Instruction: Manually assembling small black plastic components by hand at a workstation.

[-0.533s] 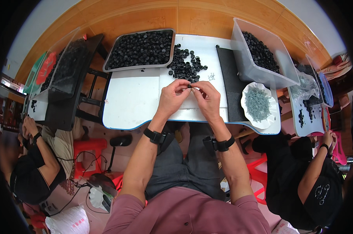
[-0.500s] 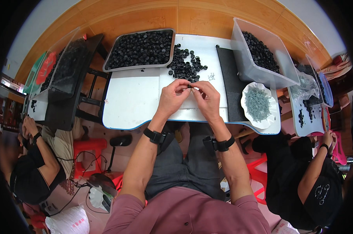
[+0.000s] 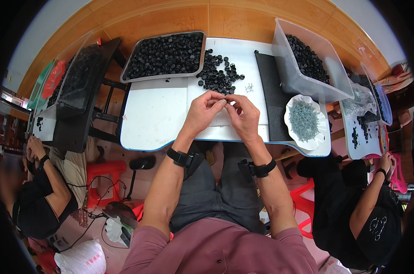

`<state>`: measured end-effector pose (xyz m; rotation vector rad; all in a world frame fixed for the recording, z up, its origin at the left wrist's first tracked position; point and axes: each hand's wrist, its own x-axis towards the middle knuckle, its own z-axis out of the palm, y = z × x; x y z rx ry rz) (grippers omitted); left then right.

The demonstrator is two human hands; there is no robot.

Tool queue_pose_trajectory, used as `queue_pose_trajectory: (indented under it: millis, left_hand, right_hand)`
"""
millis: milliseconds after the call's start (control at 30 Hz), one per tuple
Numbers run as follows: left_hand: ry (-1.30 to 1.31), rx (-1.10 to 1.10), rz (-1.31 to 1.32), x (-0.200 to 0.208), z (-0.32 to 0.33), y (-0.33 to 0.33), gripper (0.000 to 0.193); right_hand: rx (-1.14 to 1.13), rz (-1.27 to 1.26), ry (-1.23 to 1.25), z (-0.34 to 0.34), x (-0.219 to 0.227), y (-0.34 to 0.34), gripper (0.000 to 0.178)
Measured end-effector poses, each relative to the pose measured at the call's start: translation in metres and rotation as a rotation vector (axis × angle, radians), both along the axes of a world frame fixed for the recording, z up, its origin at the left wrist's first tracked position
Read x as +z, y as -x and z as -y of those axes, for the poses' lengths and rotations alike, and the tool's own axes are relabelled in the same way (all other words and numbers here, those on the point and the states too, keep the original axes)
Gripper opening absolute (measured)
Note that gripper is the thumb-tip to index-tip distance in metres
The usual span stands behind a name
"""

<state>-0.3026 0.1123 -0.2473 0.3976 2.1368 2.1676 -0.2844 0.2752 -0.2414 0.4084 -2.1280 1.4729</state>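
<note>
The left hand [image 3: 203,111] and right hand [image 3: 244,118] meet above the white table [image 3: 156,114], fingertips pinching a small black piece [image 3: 226,99], mostly hidden between them. Black caps [image 3: 220,78] lie just beyond; a tray [image 3: 165,77] stands far left, a bin [image 3: 317,92] far right, a white bowl [image 3: 310,144] near right.

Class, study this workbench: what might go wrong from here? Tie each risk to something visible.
1. The small dark piece between the left fingers and right fingers could slip and get lost among the loose black caps.
2. The white fluted dish sits near the table's front edge; a bump might spill its thin grey-green pieces.
</note>
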Motion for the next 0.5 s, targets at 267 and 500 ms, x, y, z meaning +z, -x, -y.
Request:
queue_pose_trajectory:
  millis: [267, 500]
  left_hand:
    - [0.201, 0.233, -0.172, 0.000, -0.013, 0.001, 0.020]
    - [0.611, 0.326, -0.399, -0.001, -0.021, 0.007, 0.027]
  right_hand:
    - [-0.022, 0.108, 0.234, -0.013, -0.009, 0.003, 0.016]
    - [-0.033, 0.130, 0.456, -0.031, -0.011, 0.006, 0.013]
